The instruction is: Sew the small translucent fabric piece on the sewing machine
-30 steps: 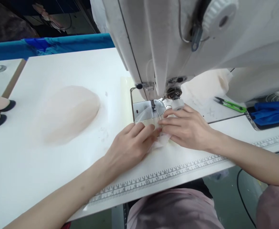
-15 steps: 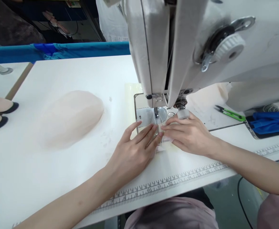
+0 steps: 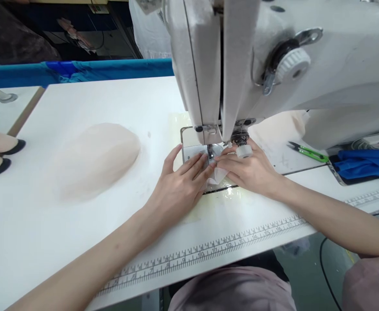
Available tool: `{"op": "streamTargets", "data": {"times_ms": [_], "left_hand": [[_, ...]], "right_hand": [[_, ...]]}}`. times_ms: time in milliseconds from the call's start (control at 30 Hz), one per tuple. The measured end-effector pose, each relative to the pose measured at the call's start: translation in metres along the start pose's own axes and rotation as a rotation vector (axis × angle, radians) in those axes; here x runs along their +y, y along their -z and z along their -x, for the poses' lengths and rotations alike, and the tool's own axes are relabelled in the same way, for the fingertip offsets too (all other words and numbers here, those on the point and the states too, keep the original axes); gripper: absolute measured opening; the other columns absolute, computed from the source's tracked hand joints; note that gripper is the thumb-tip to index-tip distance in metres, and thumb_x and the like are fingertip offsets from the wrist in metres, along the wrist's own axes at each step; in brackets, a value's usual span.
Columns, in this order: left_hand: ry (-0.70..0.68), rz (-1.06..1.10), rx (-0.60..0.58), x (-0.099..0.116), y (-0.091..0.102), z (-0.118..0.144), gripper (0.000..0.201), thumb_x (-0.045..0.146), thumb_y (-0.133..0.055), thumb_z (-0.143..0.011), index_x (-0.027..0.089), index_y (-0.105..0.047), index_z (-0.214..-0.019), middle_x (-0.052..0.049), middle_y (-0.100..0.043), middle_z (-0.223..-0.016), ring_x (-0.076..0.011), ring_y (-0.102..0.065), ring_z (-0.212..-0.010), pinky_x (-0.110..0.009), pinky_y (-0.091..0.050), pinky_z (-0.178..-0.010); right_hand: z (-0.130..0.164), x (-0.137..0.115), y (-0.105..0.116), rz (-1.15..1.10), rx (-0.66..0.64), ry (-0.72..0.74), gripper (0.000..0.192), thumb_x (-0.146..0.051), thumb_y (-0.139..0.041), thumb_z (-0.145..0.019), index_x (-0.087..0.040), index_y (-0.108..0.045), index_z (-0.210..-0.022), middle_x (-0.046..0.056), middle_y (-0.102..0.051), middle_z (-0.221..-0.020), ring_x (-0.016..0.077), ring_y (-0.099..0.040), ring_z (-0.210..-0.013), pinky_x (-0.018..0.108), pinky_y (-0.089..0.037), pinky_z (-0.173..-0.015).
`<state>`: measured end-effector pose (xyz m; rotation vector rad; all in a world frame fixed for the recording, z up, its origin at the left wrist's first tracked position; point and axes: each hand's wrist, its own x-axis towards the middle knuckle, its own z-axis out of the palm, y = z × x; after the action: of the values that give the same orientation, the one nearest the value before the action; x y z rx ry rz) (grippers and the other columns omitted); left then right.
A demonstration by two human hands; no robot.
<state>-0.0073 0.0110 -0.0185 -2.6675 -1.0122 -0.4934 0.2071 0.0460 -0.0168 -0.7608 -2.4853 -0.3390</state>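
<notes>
Head view shows our two hands pressing a small sheer fabric piece (image 3: 218, 176) flat on the counter (image 3: 79, 224), right at the presser foot (image 3: 210, 152) of the sewing machine (image 3: 273, 65). Our left hand (image 3: 179, 188) lies flat with fingers spread narrow on the piece's left edge; our right hand (image 3: 249, 169) pins its right edge with fingertips, thumb beside a white knob (image 3: 243, 151). We judge the seam is at its start: the front edge sits at the foot, most of the piece lies this side of it, and we cannot tell whether any stitches exist. The piece looks thin, pale, translucent and slightly creased. A mound of similar pale fabric (image 3: 95, 157) lies well apart to the left; green snips (image 3: 308, 152) rest at right.
</notes>
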Motion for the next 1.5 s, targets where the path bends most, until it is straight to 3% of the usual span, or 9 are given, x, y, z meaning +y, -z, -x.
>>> {"op": "streamTargets", "data": {"times_ms": [200, 300, 433, 667, 1200, 1500], "left_hand": [[0.049, 0.008, 0.027, -0.001, -0.002, -0.004, 0.030, 0.020, -0.047, -0.095, 0.016, -0.060, -0.121, -0.013, -0.065, -0.123, -0.0267, -0.060, -0.116, -0.060, -0.031, -0.109], [0.102, 0.090, 0.066, 0.001, 0.000, -0.005, 0.022, 0.022, -0.051, -0.094, 0.019, -0.066, -0.109, -0.010, -0.069, -0.114, -0.0235, -0.065, -0.104, -0.054, -0.039, -0.104], [0.149, 0.169, 0.082, 0.002, 0.004, -0.003, 0.019, 0.025, -0.054, -0.093, 0.022, -0.069, -0.104, -0.006, -0.069, -0.105, -0.0197, -0.065, -0.093, -0.045, -0.047, -0.095], [-0.079, -0.085, 0.018, 0.010, 0.015, 0.006, 0.030, 0.016, -0.055, -0.090, 0.017, -0.061, -0.120, -0.008, -0.068, -0.118, -0.0237, -0.062, -0.109, -0.047, -0.043, -0.101], [-0.034, 0.003, 0.010, 0.005, 0.012, 0.006, 0.035, 0.014, -0.052, -0.091, 0.019, -0.057, -0.126, -0.010, -0.067, -0.120, -0.0250, -0.063, -0.113, -0.053, -0.043, -0.103], [-0.002, -0.073, -0.029, -0.003, 0.009, -0.004, 0.028, 0.016, -0.046, -0.096, 0.016, -0.058, -0.122, -0.010, -0.068, -0.118, -0.0249, -0.063, -0.113, -0.055, -0.041, -0.104]], "right_hand": [[-0.001, -0.002, -0.002, 0.023, -0.002, -0.025, 0.020, -0.015, -0.049, -0.090, -0.017, -0.068, -0.089, 0.003, -0.075, -0.088, 0.0189, -0.062, -0.085, 0.037, -0.041, -0.088], [-0.001, -0.006, 0.000, 0.011, -0.033, -0.011, 0.020, -0.018, -0.048, -0.090, -0.015, -0.067, -0.093, 0.004, -0.074, -0.092, 0.0198, -0.063, -0.089, 0.034, -0.044, -0.081], [0.001, -0.008, 0.003, -0.051, -0.001, -0.022, 0.021, -0.020, -0.049, -0.093, -0.018, -0.068, -0.084, 0.000, -0.074, -0.090, 0.0150, -0.063, -0.079, 0.030, -0.045, -0.076], [0.007, -0.012, 0.011, -0.044, 0.009, 0.047, 0.020, -0.013, -0.053, -0.091, -0.019, -0.070, -0.081, -0.004, -0.075, -0.093, 0.0124, -0.066, -0.083, 0.029, -0.045, -0.082], [0.007, -0.008, 0.006, -0.007, 0.041, 0.063, 0.019, -0.011, -0.055, -0.090, -0.019, -0.071, -0.087, -0.004, -0.075, -0.093, 0.0119, -0.065, -0.084, 0.030, -0.048, -0.088], [0.002, -0.002, -0.002, 0.068, 0.027, 0.045, 0.021, -0.008, -0.053, -0.089, -0.017, -0.072, -0.090, 0.000, -0.075, -0.089, 0.0152, -0.065, -0.082, 0.032, -0.049, -0.086]]}}
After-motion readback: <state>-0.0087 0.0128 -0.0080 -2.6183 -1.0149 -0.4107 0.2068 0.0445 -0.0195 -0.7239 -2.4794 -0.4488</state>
